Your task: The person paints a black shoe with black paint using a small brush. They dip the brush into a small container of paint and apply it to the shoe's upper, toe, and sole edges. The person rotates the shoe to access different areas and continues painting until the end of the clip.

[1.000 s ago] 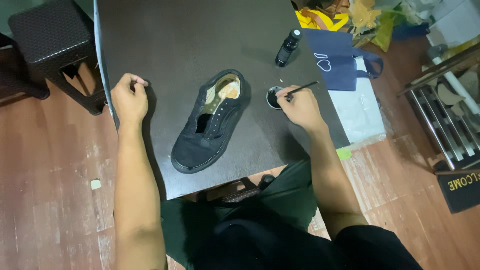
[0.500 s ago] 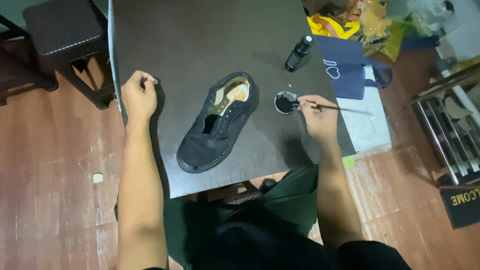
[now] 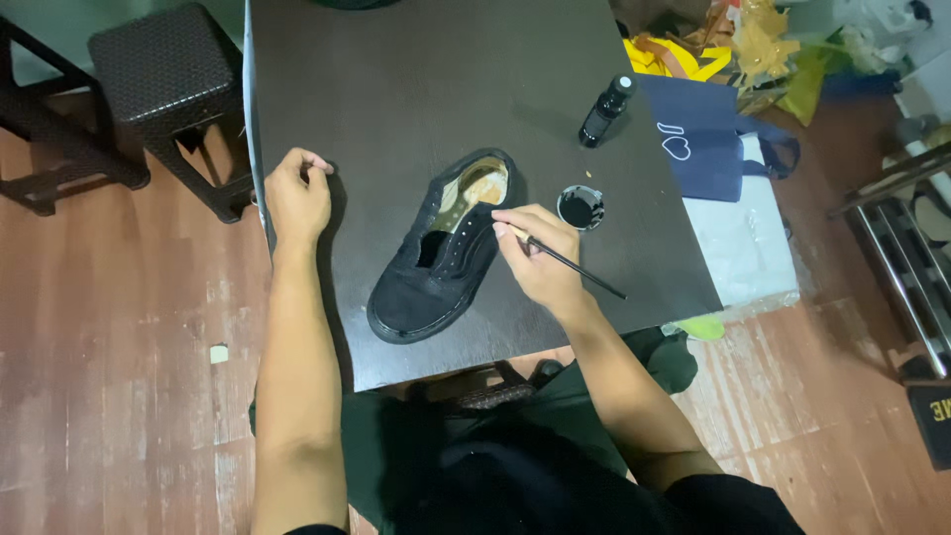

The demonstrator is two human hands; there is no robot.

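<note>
A black low shoe (image 3: 441, 263) with a tan insole lies on the dark table (image 3: 426, 89), toe toward me. My right hand (image 3: 540, 258) holds a thin dark brush (image 3: 575, 267), its tip at the shoe's upper near the lace holes. Just right of the hand sits a small round dish of black liquid (image 3: 581, 207). A small black bottle (image 3: 605, 111) stands behind the dish. My left hand (image 3: 297, 198) rests curled at the table's left edge, apart from the shoe, with nothing visible in it.
A dark woven stool (image 3: 168, 79) stands left of the table on the wooden floor. A navy tote bag (image 3: 708, 139) lies over a white box at the right, with yellow clutter behind. A metal rack (image 3: 901, 248) is at far right.
My right hand has left the dish of black liquid and brought the brush over to the shoe's upper. The left hand stays at the table edge.
</note>
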